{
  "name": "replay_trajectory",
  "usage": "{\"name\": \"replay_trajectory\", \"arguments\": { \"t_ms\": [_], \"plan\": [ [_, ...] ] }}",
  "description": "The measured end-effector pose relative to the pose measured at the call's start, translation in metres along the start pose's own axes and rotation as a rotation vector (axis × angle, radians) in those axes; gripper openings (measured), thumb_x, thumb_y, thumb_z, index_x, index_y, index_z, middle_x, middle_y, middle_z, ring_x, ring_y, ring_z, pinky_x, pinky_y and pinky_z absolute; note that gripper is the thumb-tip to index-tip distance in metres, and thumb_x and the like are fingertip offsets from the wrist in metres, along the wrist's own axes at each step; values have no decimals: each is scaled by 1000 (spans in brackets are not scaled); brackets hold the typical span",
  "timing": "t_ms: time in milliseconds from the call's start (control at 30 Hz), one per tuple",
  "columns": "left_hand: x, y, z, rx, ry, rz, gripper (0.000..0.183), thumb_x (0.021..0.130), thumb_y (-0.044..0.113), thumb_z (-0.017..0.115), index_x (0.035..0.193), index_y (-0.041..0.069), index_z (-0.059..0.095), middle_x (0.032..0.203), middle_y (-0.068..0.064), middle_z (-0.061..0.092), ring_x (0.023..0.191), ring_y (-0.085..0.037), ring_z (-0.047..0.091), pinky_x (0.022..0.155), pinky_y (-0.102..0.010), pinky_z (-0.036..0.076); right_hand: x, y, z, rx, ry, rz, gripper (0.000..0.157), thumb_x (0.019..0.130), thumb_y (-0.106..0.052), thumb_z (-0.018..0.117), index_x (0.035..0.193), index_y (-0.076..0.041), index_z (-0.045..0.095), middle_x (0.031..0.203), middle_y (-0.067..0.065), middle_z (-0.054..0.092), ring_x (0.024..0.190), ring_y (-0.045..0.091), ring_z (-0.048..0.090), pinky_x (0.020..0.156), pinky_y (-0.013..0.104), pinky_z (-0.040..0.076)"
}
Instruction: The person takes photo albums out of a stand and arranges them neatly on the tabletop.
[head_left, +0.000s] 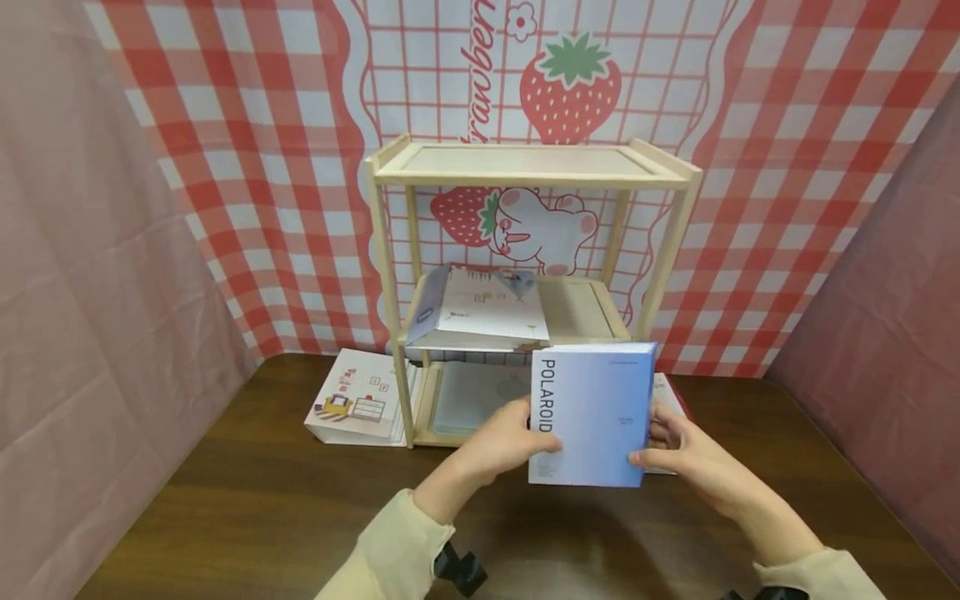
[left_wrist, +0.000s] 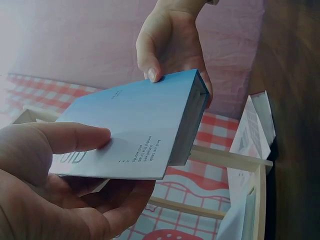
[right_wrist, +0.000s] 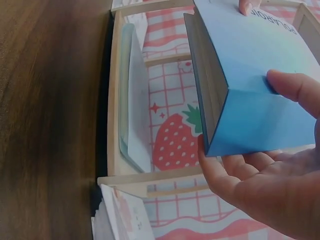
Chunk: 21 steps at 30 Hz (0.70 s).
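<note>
A blue-and-white photo album [head_left: 592,417] marked POLAROID stands upright in the air before the shelf, its cover facing me. My left hand [head_left: 504,446] grips its left edge, thumb on the cover and fingers behind. On the opposite side my right hand [head_left: 697,458] holds the spine edge, thumb on the front. In the left wrist view the album [left_wrist: 135,120] tilts, showing its page block below the cover. The right wrist view shows the blue spine of the album [right_wrist: 265,125] between thumb and fingers of the right hand [right_wrist: 280,185].
A wooden shelf rack [head_left: 536,179] stands behind the album. Its middle tier bears a white album [head_left: 495,304]; on the bottom tier lies a pale, translucent-looking flat item [head_left: 468,392]. Left of the rack, white albums [head_left: 360,396] lie on the brown table [head_left: 300,517]. Another white item [head_left: 667,396] shows at right, partly hidden.
</note>
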<state>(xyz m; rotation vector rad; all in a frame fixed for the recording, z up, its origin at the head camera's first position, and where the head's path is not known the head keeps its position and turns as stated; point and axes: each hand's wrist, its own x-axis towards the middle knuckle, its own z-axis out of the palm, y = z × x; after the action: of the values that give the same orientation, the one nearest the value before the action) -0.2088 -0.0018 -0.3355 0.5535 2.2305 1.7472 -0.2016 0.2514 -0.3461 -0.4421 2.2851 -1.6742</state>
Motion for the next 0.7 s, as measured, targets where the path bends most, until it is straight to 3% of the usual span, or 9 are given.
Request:
{"name": "replay_trajectory", "arguments": {
  "t_ms": [333, 500, 600, 700],
  "plan": [
    [-1, -4, 5, -4, -27, 0, 29, 76, 6, 68, 104, 2, 61, 90, -7, 66, 76, -12, 59, 67, -24, 49, -18, 15, -4, 62, -30, 53, 77, 85, -12, 60, 139, 7, 8, 131, 27, 40, 109, 15, 53, 85, 25, 46],
    [-3, -7, 9, -38, -12, -4, 26, 78, 6, 67, 103, 0, 61, 90, -9, 66, 76, -13, 60, 67, -25, 49, -21, 25, -5, 181, -64, 61, 79, 87, -12, 56, 141, 3, 1, 130, 13, 44, 109, 13, 54, 88, 28, 46],
    [-2, -10, 13, -59, -2, -8, 25, 79, 7, 66, 102, 0, 62, 91, -10, 67, 76, -13, 61, 67, -25, 50, -24, 33, -7, 283, -98, 35, 70, 89, -9, 52, 142, -4, 6, 126, 3, 49, 110, 15, 54, 90, 31, 46],
    [-1, -12, 20, -71, 4, -5, 23, 79, 8, 66, 100, -1, 62, 90, -9, 67, 74, -11, 60, 66, -23, 49, -27, 40, -11, 394, -161, -4, 58, 92, -6, 44, 140, -19, 14, 124, -2, 50, 112, 17, 53, 91, 33, 45]
  ]
}}
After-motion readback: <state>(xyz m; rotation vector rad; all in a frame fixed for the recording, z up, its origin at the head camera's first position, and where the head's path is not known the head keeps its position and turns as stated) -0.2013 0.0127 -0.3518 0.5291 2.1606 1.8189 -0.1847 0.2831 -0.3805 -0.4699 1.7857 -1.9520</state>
